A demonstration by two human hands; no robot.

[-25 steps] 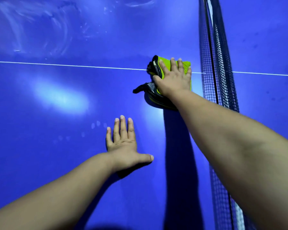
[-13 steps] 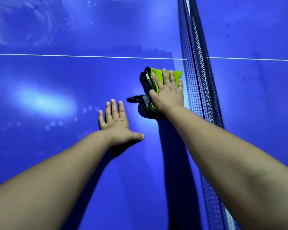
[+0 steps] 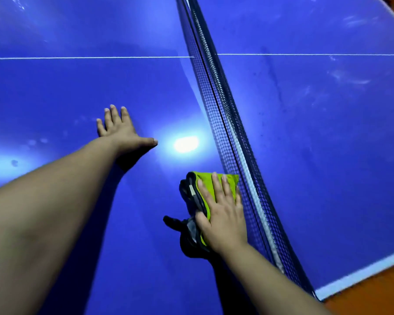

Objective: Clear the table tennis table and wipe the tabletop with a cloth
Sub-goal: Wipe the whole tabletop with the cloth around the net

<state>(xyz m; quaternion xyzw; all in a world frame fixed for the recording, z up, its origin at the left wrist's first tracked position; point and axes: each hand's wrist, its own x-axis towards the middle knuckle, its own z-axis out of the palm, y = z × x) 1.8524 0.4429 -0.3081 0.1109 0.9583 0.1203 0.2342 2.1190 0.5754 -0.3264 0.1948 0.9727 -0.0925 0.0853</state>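
Two bare hands are lying flat on the glossy blue table tennis tabletop [image 3: 55,87]. The left hand [image 3: 121,130] is resting palm-down, fingers straight and slightly apart, thumb out. The right hand [image 3: 223,214] is pressing a folded lime-green and grey cloth [image 3: 206,178] onto the tabletop just beside the black mesh net [image 3: 214,98], fingers extended and slightly spread.

A dark mesh net [image 3: 225,123] is stretched across the table [image 3: 327,155], from its far edge to its near edge. Orange floor [image 3: 373,292] is seen beyond the white-lined near edge and at the far right corner.
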